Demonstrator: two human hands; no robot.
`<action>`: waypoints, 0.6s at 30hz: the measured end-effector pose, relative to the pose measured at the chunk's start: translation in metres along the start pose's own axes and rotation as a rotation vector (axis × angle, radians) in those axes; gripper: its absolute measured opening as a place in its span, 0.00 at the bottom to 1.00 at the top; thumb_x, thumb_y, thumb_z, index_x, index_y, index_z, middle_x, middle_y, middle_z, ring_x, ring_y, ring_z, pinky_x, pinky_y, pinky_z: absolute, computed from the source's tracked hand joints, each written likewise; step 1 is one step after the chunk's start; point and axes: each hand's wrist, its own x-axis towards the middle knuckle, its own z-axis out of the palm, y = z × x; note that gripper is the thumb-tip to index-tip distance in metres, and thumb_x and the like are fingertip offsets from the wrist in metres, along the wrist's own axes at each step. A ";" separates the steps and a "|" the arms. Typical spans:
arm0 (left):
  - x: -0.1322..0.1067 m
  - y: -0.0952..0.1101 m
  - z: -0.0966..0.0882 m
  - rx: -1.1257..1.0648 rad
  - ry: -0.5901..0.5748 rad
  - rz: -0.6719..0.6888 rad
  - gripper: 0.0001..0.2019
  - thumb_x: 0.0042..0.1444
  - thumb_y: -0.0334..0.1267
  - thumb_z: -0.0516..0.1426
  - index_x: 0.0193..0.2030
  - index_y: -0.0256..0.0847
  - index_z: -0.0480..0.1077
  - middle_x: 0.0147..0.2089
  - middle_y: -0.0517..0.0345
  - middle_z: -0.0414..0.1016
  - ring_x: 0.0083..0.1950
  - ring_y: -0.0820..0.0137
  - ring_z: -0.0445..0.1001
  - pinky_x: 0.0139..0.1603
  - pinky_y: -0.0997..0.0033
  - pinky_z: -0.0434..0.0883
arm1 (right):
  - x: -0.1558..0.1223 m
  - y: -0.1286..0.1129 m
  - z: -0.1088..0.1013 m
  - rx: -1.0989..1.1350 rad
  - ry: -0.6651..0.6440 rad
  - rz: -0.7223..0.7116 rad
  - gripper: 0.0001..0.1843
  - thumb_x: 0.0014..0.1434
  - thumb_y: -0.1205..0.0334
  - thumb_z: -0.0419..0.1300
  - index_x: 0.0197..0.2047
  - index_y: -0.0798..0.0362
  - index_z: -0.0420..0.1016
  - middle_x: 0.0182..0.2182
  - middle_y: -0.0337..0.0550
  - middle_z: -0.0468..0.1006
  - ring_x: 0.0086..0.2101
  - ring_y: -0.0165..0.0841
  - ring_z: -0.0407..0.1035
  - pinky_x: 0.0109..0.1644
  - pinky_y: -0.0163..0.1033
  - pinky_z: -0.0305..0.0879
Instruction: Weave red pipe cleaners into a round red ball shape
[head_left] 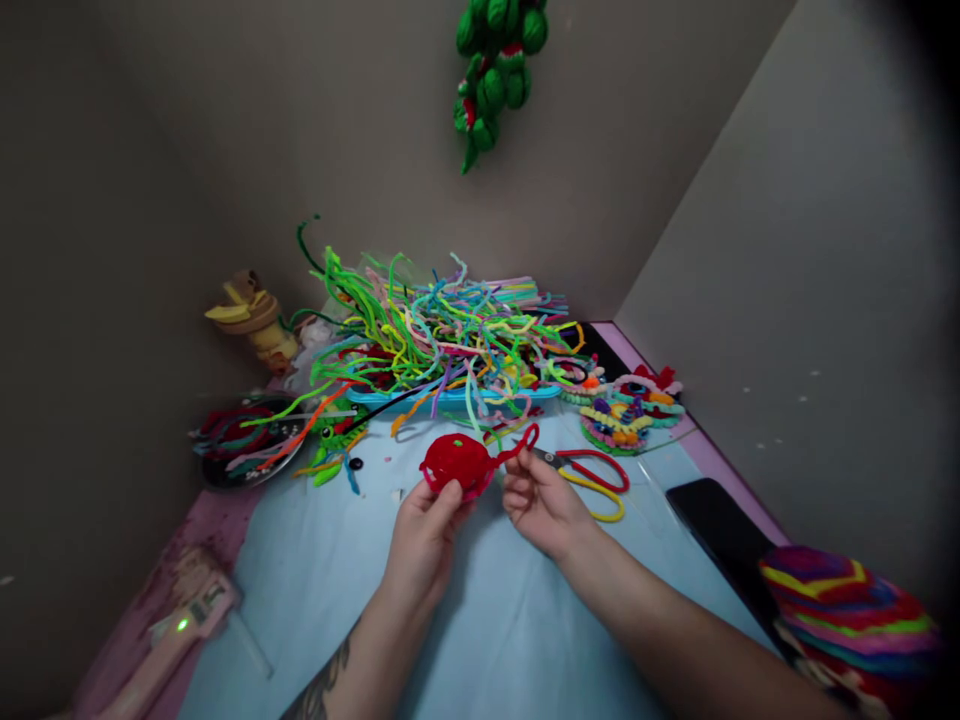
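A round red piece of coiled pipe cleaner (454, 462), with a small green spot near its top, is pinched between the thumb and fingers of my left hand (435, 520). From its right side runs a red pipe cleaner end (529, 437) that bends into a loop. My right hand (541, 498) has its fingers closed on that end. Just behind my right hand lie scissors (596, 480) with one red and one yellow handle, their blades partly hidden.
A blue tray (450, 398) heaped with many-coloured pipe cleaners stands at the back. At left are a dark bowl (247, 470) and a glue gun (196, 612) with a green light. Decorated round pieces (622, 420), a black phone (716, 525) and a striped colourful item (851, 610) lie at right.
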 end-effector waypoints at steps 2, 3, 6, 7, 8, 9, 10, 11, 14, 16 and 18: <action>0.000 0.000 0.000 -0.004 0.016 -0.004 0.17 0.43 0.39 0.67 0.42 0.36 0.75 0.41 0.50 0.79 0.36 0.71 0.77 0.34 0.76 0.73 | -0.001 0.001 0.000 -0.038 -0.036 -0.001 0.12 0.46 0.66 0.69 0.27 0.53 0.68 0.20 0.32 0.76 0.16 0.20 0.60 0.16 0.24 0.51; 0.000 0.001 0.000 -0.014 0.029 0.001 0.18 0.43 0.39 0.67 0.41 0.37 0.75 0.41 0.51 0.79 0.35 0.72 0.77 0.34 0.76 0.73 | -0.001 0.002 0.000 -0.060 -0.052 -0.009 0.12 0.45 0.65 0.69 0.27 0.53 0.68 0.20 0.33 0.77 0.16 0.20 0.61 0.16 0.24 0.51; 0.001 0.003 0.001 -0.047 0.066 0.033 0.17 0.41 0.38 0.67 0.40 0.38 0.75 0.41 0.53 0.79 0.35 0.73 0.77 0.32 0.78 0.72 | -0.003 0.005 0.001 -0.144 -0.058 -0.067 0.14 0.42 0.63 0.71 0.27 0.53 0.69 0.21 0.35 0.78 0.16 0.21 0.61 0.17 0.25 0.52; 0.001 0.004 0.002 -0.053 0.072 0.046 0.17 0.41 0.38 0.67 0.40 0.38 0.75 0.41 0.53 0.79 0.35 0.73 0.77 0.33 0.79 0.72 | -0.003 0.006 0.001 -0.180 -0.047 -0.098 0.15 0.41 0.63 0.72 0.27 0.53 0.69 0.21 0.36 0.78 0.17 0.21 0.62 0.17 0.25 0.52; 0.001 0.004 0.002 -0.054 0.074 0.058 0.17 0.41 0.38 0.67 0.40 0.38 0.76 0.42 0.53 0.80 0.36 0.72 0.77 0.33 0.78 0.72 | -0.003 0.006 0.002 -0.219 -0.032 -0.130 0.16 0.39 0.62 0.72 0.27 0.53 0.69 0.22 0.37 0.79 0.17 0.21 0.62 0.17 0.25 0.52; 0.001 0.005 0.002 -0.053 0.072 0.068 0.17 0.41 0.38 0.67 0.40 0.38 0.76 0.42 0.53 0.80 0.37 0.71 0.77 0.33 0.78 0.73 | -0.003 0.006 0.002 -0.256 -0.014 -0.162 0.17 0.38 0.61 0.73 0.27 0.53 0.68 0.22 0.37 0.79 0.17 0.21 0.62 0.17 0.25 0.52; 0.001 0.005 0.002 -0.050 0.068 0.077 0.17 0.42 0.38 0.67 0.40 0.38 0.76 0.42 0.52 0.80 0.38 0.71 0.77 0.34 0.78 0.73 | -0.003 0.006 0.002 -0.285 0.004 -0.194 0.18 0.38 0.61 0.73 0.27 0.53 0.68 0.22 0.38 0.79 0.17 0.22 0.63 0.17 0.26 0.52; 0.001 0.004 0.002 -0.048 0.060 0.083 0.16 0.42 0.38 0.67 0.40 0.38 0.76 0.42 0.52 0.80 0.38 0.70 0.77 0.35 0.77 0.73 | -0.003 0.006 0.002 -0.303 0.018 -0.222 0.18 0.38 0.60 0.73 0.28 0.53 0.68 0.22 0.38 0.79 0.17 0.22 0.63 0.17 0.26 0.52; 0.001 0.003 0.002 -0.056 0.023 0.109 0.15 0.44 0.38 0.66 0.40 0.38 0.76 0.43 0.50 0.80 0.42 0.68 0.77 0.40 0.74 0.73 | -0.002 0.005 0.002 -0.311 0.030 -0.254 0.18 0.37 0.60 0.73 0.28 0.53 0.68 0.23 0.38 0.79 0.17 0.23 0.63 0.17 0.27 0.52; 0.001 0.003 0.001 -0.066 -0.001 0.127 0.15 0.45 0.37 0.66 0.42 0.38 0.76 0.45 0.50 0.79 0.44 0.66 0.77 0.45 0.71 0.73 | -0.002 0.005 0.002 -0.316 0.011 -0.233 0.19 0.37 0.60 0.73 0.27 0.53 0.68 0.21 0.38 0.78 0.17 0.22 0.63 0.17 0.27 0.52; 0.001 0.002 0.000 -0.074 -0.023 0.133 0.15 0.47 0.37 0.65 0.43 0.39 0.75 0.46 0.49 0.79 0.46 0.66 0.76 0.47 0.69 0.72 | -0.003 0.005 0.002 -0.340 -0.008 -0.219 0.19 0.36 0.59 0.73 0.26 0.54 0.67 0.19 0.37 0.76 0.16 0.22 0.62 0.18 0.26 0.51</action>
